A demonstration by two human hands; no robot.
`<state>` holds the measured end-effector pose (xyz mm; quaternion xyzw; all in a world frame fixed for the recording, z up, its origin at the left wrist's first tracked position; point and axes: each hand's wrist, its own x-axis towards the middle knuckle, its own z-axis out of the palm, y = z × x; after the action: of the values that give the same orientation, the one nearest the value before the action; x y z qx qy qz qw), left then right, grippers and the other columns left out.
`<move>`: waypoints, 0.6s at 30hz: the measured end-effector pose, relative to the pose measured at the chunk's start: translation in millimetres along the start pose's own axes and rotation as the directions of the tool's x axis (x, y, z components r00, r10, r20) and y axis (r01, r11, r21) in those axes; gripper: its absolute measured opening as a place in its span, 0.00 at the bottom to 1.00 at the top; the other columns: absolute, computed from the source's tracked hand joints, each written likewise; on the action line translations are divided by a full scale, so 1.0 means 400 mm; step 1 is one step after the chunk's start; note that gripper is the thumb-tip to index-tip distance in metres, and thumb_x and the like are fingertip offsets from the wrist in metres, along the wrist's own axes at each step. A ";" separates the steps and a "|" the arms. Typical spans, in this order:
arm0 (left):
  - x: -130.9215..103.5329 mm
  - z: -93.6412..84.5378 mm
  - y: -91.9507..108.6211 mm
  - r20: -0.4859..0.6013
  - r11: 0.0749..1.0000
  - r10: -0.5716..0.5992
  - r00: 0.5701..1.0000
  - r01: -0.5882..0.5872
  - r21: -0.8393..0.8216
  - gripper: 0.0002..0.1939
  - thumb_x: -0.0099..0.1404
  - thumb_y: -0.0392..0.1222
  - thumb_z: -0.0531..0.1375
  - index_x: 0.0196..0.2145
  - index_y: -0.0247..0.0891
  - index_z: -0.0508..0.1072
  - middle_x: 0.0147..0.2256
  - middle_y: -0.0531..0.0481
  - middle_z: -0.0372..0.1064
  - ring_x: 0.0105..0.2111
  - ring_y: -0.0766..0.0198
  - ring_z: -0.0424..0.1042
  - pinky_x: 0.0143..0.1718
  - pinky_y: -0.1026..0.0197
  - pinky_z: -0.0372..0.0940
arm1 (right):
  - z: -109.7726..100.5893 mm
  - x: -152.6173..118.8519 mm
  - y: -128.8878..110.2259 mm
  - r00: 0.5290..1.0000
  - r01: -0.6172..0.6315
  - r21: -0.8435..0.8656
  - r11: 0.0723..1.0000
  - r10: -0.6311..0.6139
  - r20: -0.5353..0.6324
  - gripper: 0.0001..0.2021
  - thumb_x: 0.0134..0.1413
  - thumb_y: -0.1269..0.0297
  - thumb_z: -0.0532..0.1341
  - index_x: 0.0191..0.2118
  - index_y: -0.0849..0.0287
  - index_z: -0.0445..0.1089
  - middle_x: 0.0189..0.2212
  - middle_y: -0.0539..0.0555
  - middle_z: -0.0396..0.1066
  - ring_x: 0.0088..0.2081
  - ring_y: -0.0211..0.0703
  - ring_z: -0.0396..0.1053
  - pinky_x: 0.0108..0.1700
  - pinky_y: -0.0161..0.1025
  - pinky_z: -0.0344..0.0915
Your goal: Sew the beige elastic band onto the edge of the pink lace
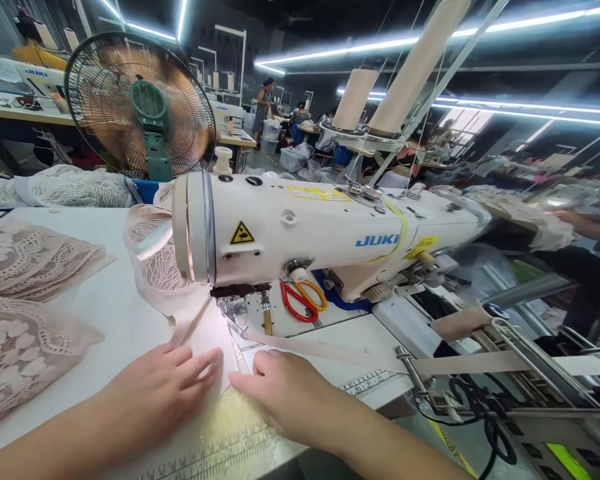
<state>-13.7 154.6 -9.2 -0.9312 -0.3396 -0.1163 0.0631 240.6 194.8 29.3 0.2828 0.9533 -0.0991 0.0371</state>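
Observation:
A white JUKI sewing machine stands in front of me, its lit needle area by a pale beige lace piece that hangs behind and left of the head. My left hand lies low with its fingers stretched toward the needle, over pale fabric on the table; it looks slightly blurred. Close by, my right hand has its thumb and forefinger together at the end of a narrow pale strip of fabric, which runs up to the presser foot. A flat beige elastic band leads from the right to the needle area.
Stacked beige lace pieces lie on the left. Red-and-yellow-handled scissors rest on the machine bed. A ruler tape lines the table's front edge. A metal band feeder stands right, a fan behind. Other people work farther off.

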 end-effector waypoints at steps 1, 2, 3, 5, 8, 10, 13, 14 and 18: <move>-0.001 0.002 -0.007 0.005 1.000 0.006 1.000 -0.006 0.007 0.16 0.72 0.33 0.48 0.47 0.38 0.75 0.55 0.48 0.73 0.34 0.58 0.70 0.32 0.53 0.62 | -0.006 0.005 0.000 1.000 0.000 -0.007 1.000 0.000 0.011 0.11 0.53 0.70 0.59 0.43 0.52 0.69 0.28 0.49 0.61 0.26 0.40 0.51 0.24 0.38 0.41; -0.002 0.004 -0.014 0.006 1.000 0.012 1.000 -0.012 0.015 0.17 0.73 0.33 0.48 0.48 0.38 0.75 0.55 0.47 0.73 0.34 0.58 0.70 0.33 0.53 0.62 | -0.011 0.011 0.000 1.000 -0.002 -0.011 1.000 0.002 0.030 0.12 0.52 0.70 0.59 0.43 0.53 0.69 0.28 0.50 0.63 0.26 0.40 0.54 0.24 0.38 0.41; -0.003 0.005 -0.022 0.003 0.999 0.020 1.000 -0.020 0.025 0.17 0.73 0.33 0.48 0.49 0.39 0.74 0.56 0.47 0.73 0.35 0.58 0.71 0.34 0.53 0.62 | -0.015 0.016 0.000 0.999 -0.010 -0.015 1.000 0.011 0.051 0.13 0.51 0.70 0.59 0.44 0.52 0.70 0.28 0.50 0.64 0.27 0.41 0.57 0.24 0.38 0.42; -0.005 0.008 -0.038 0.003 0.998 0.038 0.999 -0.038 0.048 0.17 0.73 0.33 0.49 0.53 0.40 0.73 0.56 0.47 0.72 0.37 0.57 0.72 0.37 0.53 0.63 | -0.020 0.026 0.002 0.995 -0.022 -0.012 1.000 0.023 0.102 0.18 0.52 0.70 0.59 0.50 0.52 0.70 0.30 0.52 0.68 0.29 0.43 0.63 0.25 0.37 0.45; -0.006 0.009 -0.060 0.003 0.993 0.085 0.996 -0.085 0.084 0.22 0.71 0.31 0.49 0.58 0.43 0.69 0.57 0.47 0.72 0.39 0.56 0.73 0.38 0.53 0.63 | -0.024 0.040 0.006 0.988 -0.035 0.009 0.999 0.033 0.150 0.26 0.55 0.69 0.58 0.60 0.51 0.65 0.33 0.54 0.72 0.32 0.46 0.67 0.27 0.37 0.49; -0.003 0.006 -0.072 0.008 0.990 0.100 0.995 -0.101 0.094 0.24 0.70 0.29 0.49 0.60 0.44 0.68 0.57 0.46 0.72 0.39 0.56 0.73 0.39 0.52 0.64 | -0.029 0.050 0.006 0.983 -0.051 0.012 0.999 0.048 0.177 0.29 0.54 0.69 0.58 0.63 0.52 0.63 0.33 0.54 0.73 0.32 0.47 0.69 0.27 0.37 0.50; 0.005 -0.002 -0.085 0.016 0.991 0.087 0.996 -0.088 0.098 0.25 0.70 0.28 0.48 0.59 0.46 0.69 0.57 0.48 0.71 0.37 0.57 0.72 0.42 0.52 0.64 | -0.043 0.067 0.002 0.971 -0.091 -0.002 0.996 0.090 0.220 0.30 0.53 0.71 0.58 0.63 0.52 0.62 0.32 0.53 0.74 0.32 0.49 0.70 0.24 0.37 0.48; 0.008 -0.005 -0.090 0.023 0.991 0.082 0.996 -0.084 0.100 0.25 0.71 0.29 0.49 0.60 0.47 0.68 0.57 0.49 0.71 0.37 0.58 0.72 0.42 0.52 0.64 | -0.047 0.073 0.000 0.967 -0.107 -0.004 0.994 0.105 0.231 0.31 0.53 0.71 0.58 0.64 0.52 0.61 0.33 0.53 0.74 0.33 0.49 0.71 0.24 0.37 0.48; 0.018 -0.019 -0.110 0.051 0.989 0.083 0.995 -0.089 0.120 0.26 0.71 0.29 0.48 0.62 0.48 0.66 0.56 0.49 0.72 0.34 0.59 0.70 0.40 0.54 0.63 | -0.060 0.093 -0.004 0.952 -0.158 -0.029 0.987 0.160 0.261 0.32 0.56 0.70 0.59 0.66 0.50 0.58 0.37 0.54 0.75 0.33 0.48 0.72 0.24 0.37 0.49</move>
<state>-38.2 190.9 1.6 -0.9418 -0.3070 -0.0710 0.1169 208.3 218.3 48.3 0.3430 0.9145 -0.1286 0.1720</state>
